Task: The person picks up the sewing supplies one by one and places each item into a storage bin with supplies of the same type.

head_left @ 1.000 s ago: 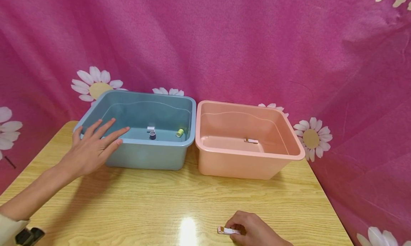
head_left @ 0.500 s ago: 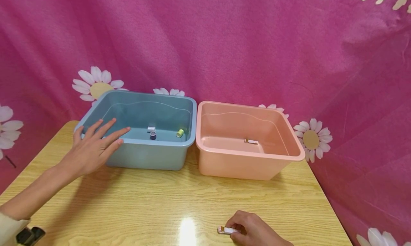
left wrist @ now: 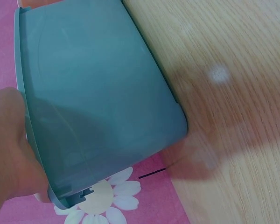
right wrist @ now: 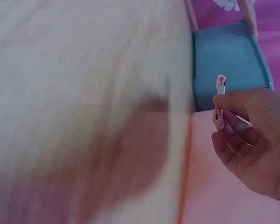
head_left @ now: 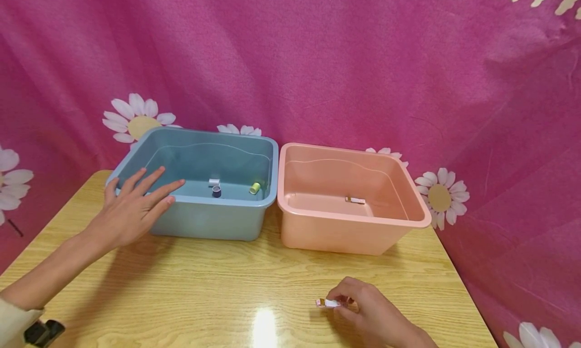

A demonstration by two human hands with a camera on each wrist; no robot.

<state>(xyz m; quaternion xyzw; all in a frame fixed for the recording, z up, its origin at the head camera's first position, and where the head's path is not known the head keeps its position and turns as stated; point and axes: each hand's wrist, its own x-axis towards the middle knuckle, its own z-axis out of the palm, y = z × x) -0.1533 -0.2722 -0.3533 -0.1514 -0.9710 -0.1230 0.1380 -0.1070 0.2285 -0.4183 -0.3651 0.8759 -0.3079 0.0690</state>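
My right hand [head_left: 374, 312] pinches a small folded pinkish tape [head_left: 330, 303] with a white wrap, just above the table. In the right wrist view, the thumb and fingers grip the tape [right wrist: 220, 102] near its middle, and its looped ends show. My left hand [head_left: 133, 207] rests on the near left rim of the blue tub [head_left: 209, 219], its fingers spread and straight. In the left wrist view, part of that hand [left wrist: 11, 144] lies against the tub's rim. A similar small folded tape [head_left: 355, 200] lies inside the pink tub [head_left: 336, 234].
Inside the blue tub lie a white cylinder [head_left: 214, 182], a dark cylinder [head_left: 216, 191] and a yellow-green cylinder [head_left: 254, 188], shaped like spools. Both tubs stand side by side on the wooden table [head_left: 218, 287]. A pink flowered cloth [head_left: 317, 60] hangs behind.
My right hand has lifted the folded tape from the table and moved it slightly forward and to the right. The left hand stays put on the blue tub's rim.
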